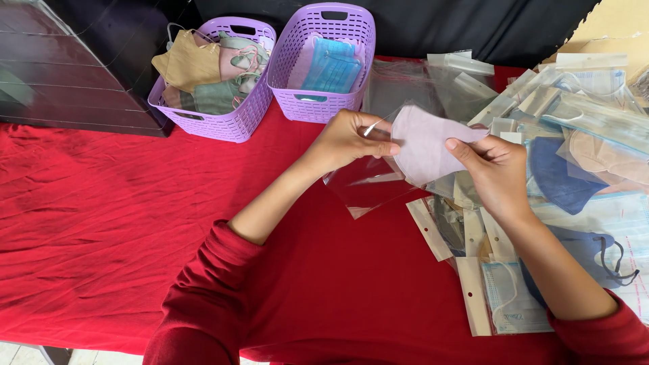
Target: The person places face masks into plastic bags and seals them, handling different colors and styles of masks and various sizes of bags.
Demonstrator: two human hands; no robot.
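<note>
From my feed, the pale lilac face mask (422,145) sits right in the middle, held up over the red-clothed surface (101,223). My left hand (348,140) is pinched shut on the clear plastic sleeve (368,186) right at the mask's left edge, and my right hand (497,172) grips the mask's right edge with thumb on top. The sleeve hangs just below the mask. Behind the mask are two purple baskets: the nearer one (324,64) holds blue masks, the one further left (216,81) has tan, pink and green ones. Right of the mask there's a messy heap of bagged masks (581,155).
</note>
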